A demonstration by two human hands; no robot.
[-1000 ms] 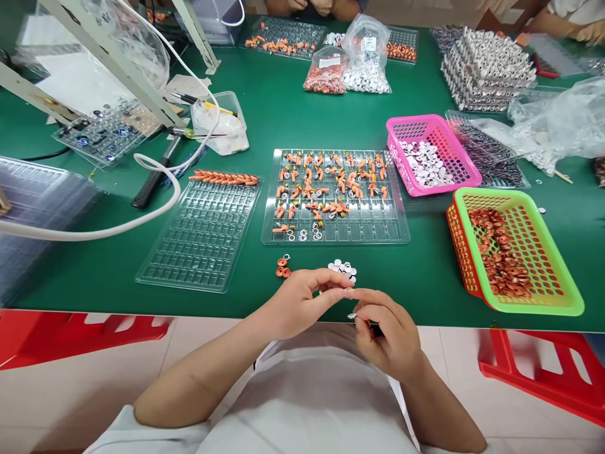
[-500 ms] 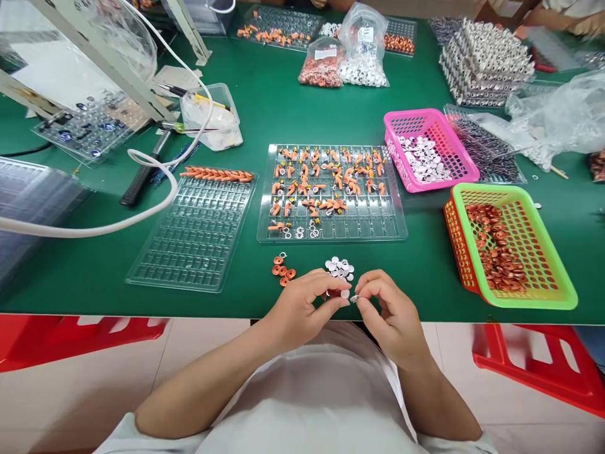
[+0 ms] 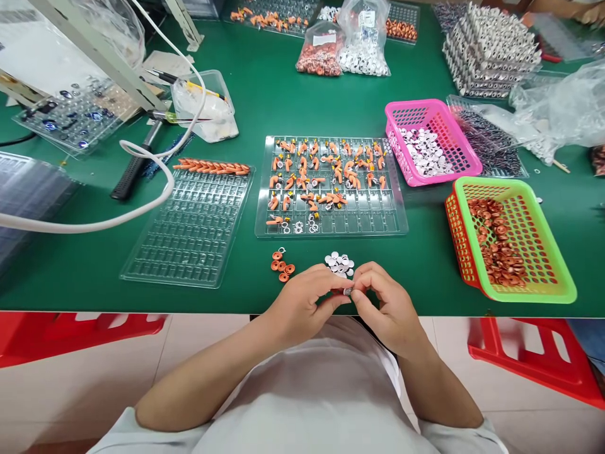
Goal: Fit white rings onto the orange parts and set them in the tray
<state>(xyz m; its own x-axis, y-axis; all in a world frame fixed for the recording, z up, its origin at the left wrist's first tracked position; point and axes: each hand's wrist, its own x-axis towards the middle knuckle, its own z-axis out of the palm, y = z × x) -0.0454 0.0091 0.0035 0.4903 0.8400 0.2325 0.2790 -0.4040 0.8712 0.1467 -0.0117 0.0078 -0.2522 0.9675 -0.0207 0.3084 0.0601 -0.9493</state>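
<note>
The green counter [image 3: 265,82] fills the view; below are a pale tiled floor [image 3: 208,353] and red stools [image 3: 47,340] at eight and four o'clock. The left hand [image 3: 300,302] and right hand [image 3: 387,309] both pinch one small piece [image 3: 348,291], which is at three o'clock from the left; white discs [image 3: 339,263] lie near, toward eleven.

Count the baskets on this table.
3: pink basket, right of centre; green basket, nearer and further right; red basket, nested under the green one. More could be hidden beneath.
</note>
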